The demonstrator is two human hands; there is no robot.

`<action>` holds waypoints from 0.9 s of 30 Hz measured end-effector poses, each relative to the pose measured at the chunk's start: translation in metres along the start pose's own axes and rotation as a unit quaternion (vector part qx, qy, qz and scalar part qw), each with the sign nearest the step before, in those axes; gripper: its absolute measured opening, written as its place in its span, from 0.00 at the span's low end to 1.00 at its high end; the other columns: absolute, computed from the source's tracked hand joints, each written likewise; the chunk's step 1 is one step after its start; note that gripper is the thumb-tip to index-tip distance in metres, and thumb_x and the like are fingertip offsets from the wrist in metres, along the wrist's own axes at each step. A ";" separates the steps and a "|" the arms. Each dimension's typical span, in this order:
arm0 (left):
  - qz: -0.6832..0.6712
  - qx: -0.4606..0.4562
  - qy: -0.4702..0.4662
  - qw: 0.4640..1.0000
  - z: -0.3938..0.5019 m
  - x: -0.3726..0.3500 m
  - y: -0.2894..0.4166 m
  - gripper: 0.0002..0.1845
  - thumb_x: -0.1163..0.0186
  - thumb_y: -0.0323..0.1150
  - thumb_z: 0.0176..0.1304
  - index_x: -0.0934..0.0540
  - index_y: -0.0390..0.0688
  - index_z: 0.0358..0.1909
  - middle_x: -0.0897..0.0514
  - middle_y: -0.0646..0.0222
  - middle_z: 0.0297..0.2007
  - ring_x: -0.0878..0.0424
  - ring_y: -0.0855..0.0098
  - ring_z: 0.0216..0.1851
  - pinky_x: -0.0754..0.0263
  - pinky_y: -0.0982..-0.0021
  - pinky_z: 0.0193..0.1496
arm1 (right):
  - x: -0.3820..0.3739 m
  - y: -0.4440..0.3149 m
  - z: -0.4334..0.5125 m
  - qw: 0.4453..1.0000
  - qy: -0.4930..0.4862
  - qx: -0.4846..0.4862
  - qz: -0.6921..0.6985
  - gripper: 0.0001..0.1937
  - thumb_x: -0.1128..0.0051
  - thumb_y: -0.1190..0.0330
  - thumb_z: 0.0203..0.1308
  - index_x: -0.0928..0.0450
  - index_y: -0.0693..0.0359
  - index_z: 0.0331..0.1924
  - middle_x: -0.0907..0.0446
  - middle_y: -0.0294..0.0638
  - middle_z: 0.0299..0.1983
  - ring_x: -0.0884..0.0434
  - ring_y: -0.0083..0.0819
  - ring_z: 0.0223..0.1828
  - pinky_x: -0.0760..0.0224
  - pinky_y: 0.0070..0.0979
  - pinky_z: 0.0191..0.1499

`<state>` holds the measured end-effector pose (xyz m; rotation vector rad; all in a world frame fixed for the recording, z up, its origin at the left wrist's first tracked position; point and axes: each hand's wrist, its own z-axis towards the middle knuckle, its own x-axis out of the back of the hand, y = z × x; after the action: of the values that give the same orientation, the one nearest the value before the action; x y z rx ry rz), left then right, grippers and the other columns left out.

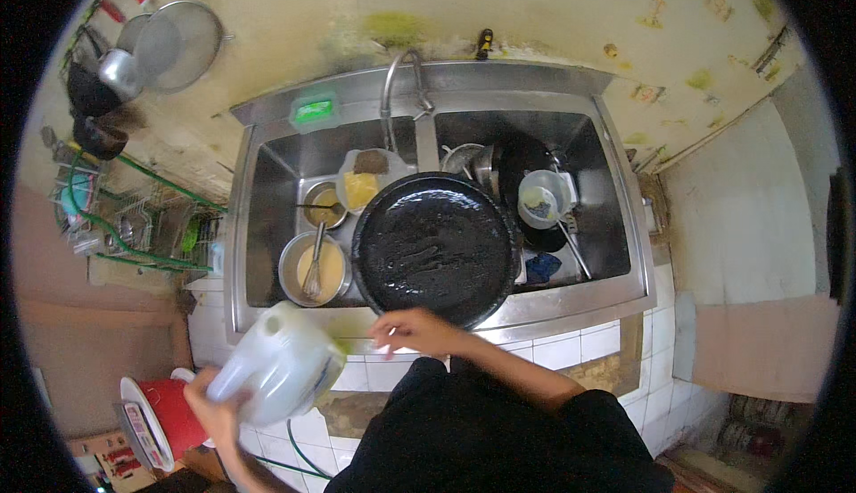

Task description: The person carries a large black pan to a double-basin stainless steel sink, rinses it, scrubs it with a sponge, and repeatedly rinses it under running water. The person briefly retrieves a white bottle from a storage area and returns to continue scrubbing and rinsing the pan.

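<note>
My left hand (217, 406) grips the handle of a large translucent white plastic jug (284, 362), held tilted in front of the sink's left edge. My right hand (414, 332) is at the near rim of a wide round black pan (435, 249); its fingers are apart and hold nothing that I can see. The wet pan lies across the middle of a double stainless steel sink (642, 245). Left of it, a metal pot (287, 272) contains yellowish liquid and a wire whisk (314, 272). Behind that pot is a smaller metal bowl (311, 192) with a dark spoon.
A curved faucet (388, 85) rises behind the sink. The right basin holds dark cookware, a translucent plastic container (545, 195) and a blue cloth (542, 267). A green soap dish (314, 112) sits on the back ledge. Strainers (180, 45) hang at left, above a dish rack (134, 222).
</note>
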<state>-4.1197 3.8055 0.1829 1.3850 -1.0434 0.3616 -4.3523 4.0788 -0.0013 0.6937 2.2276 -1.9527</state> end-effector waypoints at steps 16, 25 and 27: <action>0.057 0.208 0.177 0.960 -0.109 -0.001 -0.118 0.09 0.33 0.27 0.42 0.14 0.32 0.27 0.19 0.67 0.17 0.24 0.73 0.17 0.33 0.69 0.23 | 0.557 0.149 -0.065 0.662 0.141 -0.519 -0.523 0.22 0.30 0.60 0.56 0.15 0.65 0.51 0.14 0.58 0.51 0.14 0.51 0.54 0.20 0.45 0.55; 0.087 0.267 0.225 0.933 -0.168 -0.060 -0.207 0.12 0.30 0.33 0.44 0.13 0.31 0.25 0.16 0.64 0.18 0.22 0.72 0.16 0.27 0.69 0.25 | 0.575 0.168 -0.052 0.659 0.107 -0.531 -0.521 0.23 0.31 0.62 0.55 0.17 0.64 0.54 0.13 0.55 0.49 0.13 0.48 0.51 0.20 0.41 0.52; 0.079 0.265 0.229 0.933 -0.176 -0.071 -0.235 0.13 0.30 0.35 0.45 0.16 0.33 0.17 0.18 0.64 0.13 0.22 0.71 0.15 0.27 0.69 0.24 | 0.569 0.151 -0.062 0.691 0.122 -0.518 -0.489 0.24 0.31 0.63 0.55 0.18 0.64 0.55 0.13 0.55 0.49 0.13 0.47 0.51 0.20 0.41 0.52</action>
<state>-3.9131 3.9394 0.0083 1.5830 -0.6880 1.0956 -4.7859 4.3028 -0.3362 -0.5566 3.5987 -0.2274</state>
